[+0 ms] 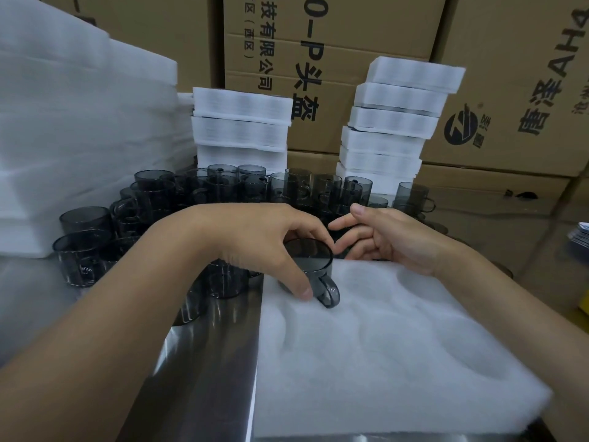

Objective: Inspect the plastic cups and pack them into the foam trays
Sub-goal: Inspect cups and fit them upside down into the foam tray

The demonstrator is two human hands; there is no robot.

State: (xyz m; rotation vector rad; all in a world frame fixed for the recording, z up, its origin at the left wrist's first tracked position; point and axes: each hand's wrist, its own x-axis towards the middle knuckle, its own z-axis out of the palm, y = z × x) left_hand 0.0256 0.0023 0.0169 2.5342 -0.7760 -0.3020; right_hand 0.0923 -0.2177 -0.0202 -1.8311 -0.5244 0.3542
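1. While the left hand (255, 240) holds one dark cup (314, 261) by its rim, the cup sits at the far left corner of the white foam tray (382, 346). Its handle (328, 291) points toward the near edge of the metal surface (207, 362).
2. The left grip is pinching the cup, with the thumb on the near side and the fingers curled over the far side of the rim.
3. The right hand (392, 237) is just beside the cup, over the far edge of the tray. Its grip is spread loose and holds nothing. I cannot tell if its fingertips touch the left hand.
4. The cup looks like it is going into a round hole in the tray. I cannot tell if it is all the way in.
5. The other holes that show in the tray have no cups in them, so I think this tray has only just been started.
6. Many more loose cups (223, 186) stand crowded along the far edge and left side of the surface. They all need looking at and packing, so most of the job seems left to do.
7. Behind them stand two stacks of foam trays (242, 122), in front of brown boxes (334, 43). I cannot tell if those trays are full.
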